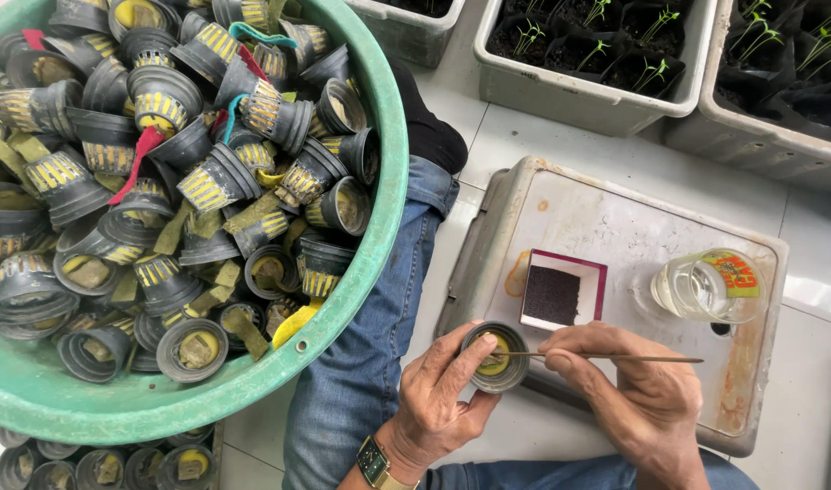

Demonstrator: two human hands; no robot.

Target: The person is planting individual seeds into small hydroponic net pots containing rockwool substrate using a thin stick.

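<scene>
At lower centre of the frame, the left hand (443,386) cups a small black net pot (494,356) by its rim, light and stiff I judge, while the right hand (620,381) pinches a thin stick (615,357) into it.

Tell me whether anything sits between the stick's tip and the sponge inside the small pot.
Nothing visible does: the stick in the right hand reaches straight over the rim of the pot, held by the left hand.

clear plastic cup (706,287) on the upturned grey crate (615,218), its label (733,272) yellow, red and green
</scene>
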